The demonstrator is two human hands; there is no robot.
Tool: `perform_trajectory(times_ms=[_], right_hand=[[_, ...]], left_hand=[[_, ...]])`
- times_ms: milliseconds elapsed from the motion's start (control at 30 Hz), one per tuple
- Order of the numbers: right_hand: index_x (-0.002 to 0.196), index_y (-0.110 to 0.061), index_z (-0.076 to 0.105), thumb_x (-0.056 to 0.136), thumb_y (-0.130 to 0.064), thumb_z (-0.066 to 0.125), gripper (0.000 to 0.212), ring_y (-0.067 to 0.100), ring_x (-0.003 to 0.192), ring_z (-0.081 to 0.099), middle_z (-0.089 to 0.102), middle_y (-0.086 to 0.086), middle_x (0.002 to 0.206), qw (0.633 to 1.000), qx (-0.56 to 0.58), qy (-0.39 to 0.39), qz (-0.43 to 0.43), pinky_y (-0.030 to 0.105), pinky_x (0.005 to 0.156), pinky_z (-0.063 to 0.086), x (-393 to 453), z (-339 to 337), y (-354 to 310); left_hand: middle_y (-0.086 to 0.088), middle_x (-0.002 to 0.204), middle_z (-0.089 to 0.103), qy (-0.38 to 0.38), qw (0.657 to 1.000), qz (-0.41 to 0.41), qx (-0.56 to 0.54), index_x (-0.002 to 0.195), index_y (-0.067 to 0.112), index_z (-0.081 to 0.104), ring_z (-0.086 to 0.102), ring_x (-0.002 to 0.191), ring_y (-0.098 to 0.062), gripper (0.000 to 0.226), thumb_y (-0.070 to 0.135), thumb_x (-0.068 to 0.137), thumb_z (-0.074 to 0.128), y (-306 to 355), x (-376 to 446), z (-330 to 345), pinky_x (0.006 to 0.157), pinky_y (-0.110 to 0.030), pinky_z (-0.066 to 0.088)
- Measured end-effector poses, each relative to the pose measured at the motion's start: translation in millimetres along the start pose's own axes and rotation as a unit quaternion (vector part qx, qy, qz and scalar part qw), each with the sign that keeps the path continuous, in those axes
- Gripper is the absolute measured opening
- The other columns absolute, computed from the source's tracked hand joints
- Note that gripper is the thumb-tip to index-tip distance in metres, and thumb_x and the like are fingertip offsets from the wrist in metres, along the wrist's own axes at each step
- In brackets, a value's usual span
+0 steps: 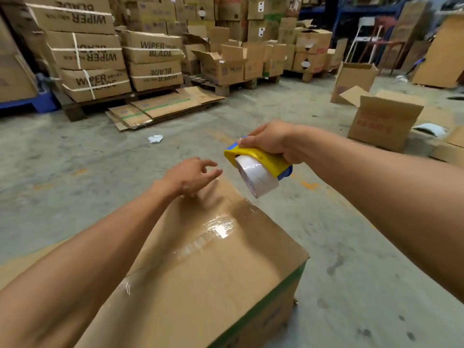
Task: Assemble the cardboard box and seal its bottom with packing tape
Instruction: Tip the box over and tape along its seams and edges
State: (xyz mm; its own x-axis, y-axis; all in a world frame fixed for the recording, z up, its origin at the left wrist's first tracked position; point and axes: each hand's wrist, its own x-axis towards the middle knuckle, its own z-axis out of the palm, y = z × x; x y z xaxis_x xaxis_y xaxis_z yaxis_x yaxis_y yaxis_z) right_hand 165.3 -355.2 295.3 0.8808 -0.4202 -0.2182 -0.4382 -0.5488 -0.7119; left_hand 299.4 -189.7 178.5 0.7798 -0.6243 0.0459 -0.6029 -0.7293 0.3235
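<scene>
A brown cardboard box [216,280] stands on the floor right in front of me, its flaps closed on top. A glossy strip of clear packing tape [213,233] runs along the seam from the near left to the far edge. My right hand [272,141] grips a yellow and blue tape dispenser [261,163] with a white roll, held in the air just beyond the box's far corner. My left hand [193,177] hovers above the far end of the box with its fingers spread and relaxed, holding nothing.
Pallets of stacked "WIPER BLADE" cartons [93,51] line the back. Flattened cardboard [163,109] lies on the concrete floor in front of them. Two open boxes [384,119] stand at the right. A crumpled white scrap [155,138] lies on the floor.
</scene>
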Motion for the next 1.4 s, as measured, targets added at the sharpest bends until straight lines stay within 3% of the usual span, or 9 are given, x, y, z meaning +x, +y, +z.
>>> perform_trajectory(times_ms=[133,233,467,567,733,967,1133,1267,1400], right_hand=[[0.128,-0.018,0.065,0.084,-0.046,0.074,0.053,0.026,0.085,0.064,0.064,0.008,0.114,1.000,-0.009,-0.011,0.005,0.040,0.079,0.054,0.7,7.4,-2.5],[0.131,-0.017,0.062,0.082,-0.048,0.074,0.059,0.031,0.097,0.064,0.063,0.010,0.122,0.998,-0.049,-0.028,0.028,0.042,0.083,0.054,1.5,12.2,4.8],[0.130,-0.020,0.064,0.081,-0.048,0.075,0.058,0.028,0.090,0.062,0.063,0.009,0.122,0.994,-0.085,-0.048,0.049,0.040,0.084,0.052,-7.5,9.9,28.2],[0.125,-0.021,0.069,0.082,-0.047,0.075,0.052,0.031,0.101,0.064,0.065,0.009,0.124,0.994,-0.079,-0.057,0.042,0.042,0.090,0.054,-6.5,20.0,32.9],[0.127,-0.019,0.066,0.081,-0.048,0.076,0.055,0.030,0.097,0.065,0.065,0.009,0.122,0.995,-0.062,-0.061,0.047,0.039,0.082,0.054,0.4,32.6,26.5],[0.136,-0.009,0.054,0.087,-0.047,0.070,0.064,0.035,0.112,0.062,0.060,0.014,0.131,0.990,-0.102,-0.092,0.039,0.046,0.098,0.051,1.4,42.4,-8.1],[0.137,-0.015,0.057,0.085,-0.051,0.070,0.065,0.033,0.109,0.062,0.060,0.011,0.133,0.991,-0.109,-0.070,0.039,0.042,0.090,0.052,3.0,33.3,2.6],[0.137,-0.014,0.057,0.084,-0.051,0.071,0.066,0.032,0.111,0.061,0.059,0.011,0.134,0.993,-0.107,-0.049,0.023,0.040,0.089,0.051,4.6,40.0,12.1],[0.136,-0.013,0.058,0.085,-0.049,0.072,0.064,0.030,0.109,0.060,0.059,0.011,0.134,0.992,-0.112,-0.046,0.021,0.039,0.092,0.051,4.4,39.9,14.0]], left_hand=[[-0.008,0.161,0.025,-0.140,0.987,-0.064,0.039,0.155,0.038,0.001,0.030,0.145,-0.031,0.122,0.100,0.055,0.035,0.5,-17.2,6.0,0.116,-0.049,0.026],[-0.003,0.160,0.030,-0.152,0.982,-0.109,0.001,0.155,0.038,0.002,0.036,0.141,-0.029,0.140,0.107,0.038,0.032,-9.2,-29.2,21.5,0.114,-0.049,0.030],[-0.003,0.147,0.050,-0.046,0.993,-0.107,-0.010,0.148,0.032,0.034,0.050,0.130,-0.029,0.126,0.104,0.045,0.037,-8.4,-38.9,30.1,0.105,-0.047,0.041],[-0.003,0.148,0.050,-0.031,0.993,-0.111,-0.015,0.148,0.034,0.033,0.048,0.132,-0.031,0.122,0.102,0.048,0.040,-13.4,-43.4,30.4,0.106,-0.049,0.039],[-0.001,0.147,0.050,-0.019,0.991,-0.129,-0.023,0.147,0.042,0.030,0.046,0.134,-0.030,0.115,0.101,0.049,0.043,-26.2,-44.2,26.6,0.107,-0.051,0.036],[0.002,0.145,0.052,0.027,0.991,-0.133,-0.002,0.141,0.054,0.037,0.046,0.133,-0.031,0.105,0.103,0.049,0.038,-44.9,-50.4,2.1,0.104,-0.050,0.036],[-0.001,0.143,0.054,0.007,0.993,-0.114,0.020,0.144,0.054,0.032,0.046,0.132,-0.033,0.102,0.102,0.054,0.035,-34.1,-41.6,2.7,0.103,-0.051,0.038],[-0.004,0.153,0.038,0.035,0.991,0.009,0.127,0.154,0.041,0.016,0.033,0.141,-0.025,0.069,0.067,0.092,0.034,-18.2,-40.7,14.9,0.115,-0.047,0.024],[0.006,0.164,0.013,-0.050,0.990,0.117,0.063,0.157,0.028,0.015,0.006,0.151,-0.014,0.057,0.028,0.102,0.031,5.1,-42.1,32.2,0.121,-0.041,0.004]])
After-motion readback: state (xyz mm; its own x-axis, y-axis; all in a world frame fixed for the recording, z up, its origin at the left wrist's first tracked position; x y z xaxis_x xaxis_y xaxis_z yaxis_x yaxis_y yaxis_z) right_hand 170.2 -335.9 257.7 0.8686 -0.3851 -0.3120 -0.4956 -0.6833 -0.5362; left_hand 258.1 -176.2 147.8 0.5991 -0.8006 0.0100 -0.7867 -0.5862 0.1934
